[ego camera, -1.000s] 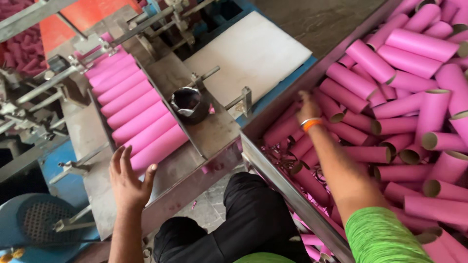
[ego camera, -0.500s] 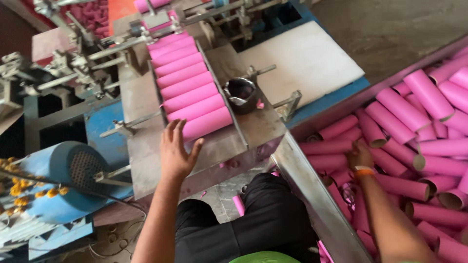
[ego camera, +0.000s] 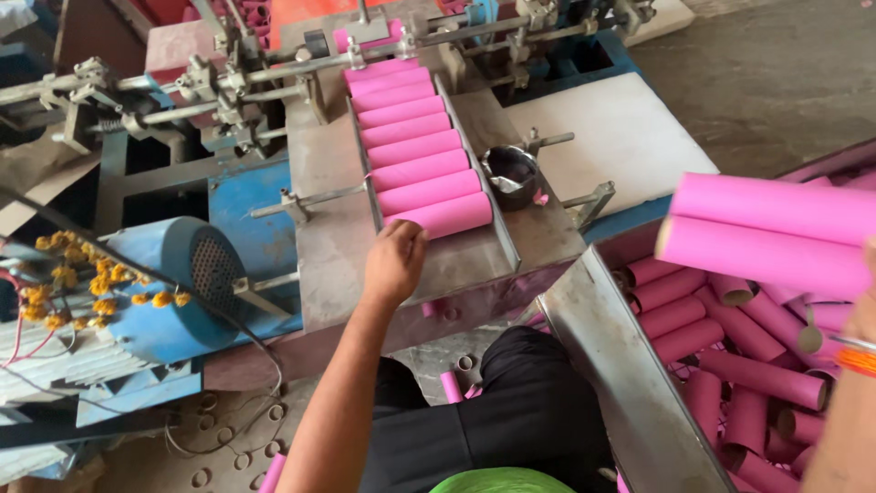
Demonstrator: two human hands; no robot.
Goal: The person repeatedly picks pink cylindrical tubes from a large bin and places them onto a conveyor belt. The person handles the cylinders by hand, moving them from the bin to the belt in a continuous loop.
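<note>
pink tubes (two) gripped by right hand | left hand open, touching nearest tube

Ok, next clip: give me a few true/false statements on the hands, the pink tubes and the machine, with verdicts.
1. The left hand rests at the nearest tube in the machine's tray. True.
2. The right hand is empty. False: it holds two pink tubes, raised above the bin.
3. The tubes in the tray lie side by side in a row. True.
4. The small metal cup sits left of the tray. False: it sits to the tray's right.
5. The bin at right holds blue tubes. False: it holds loose pink tubes.
</note>
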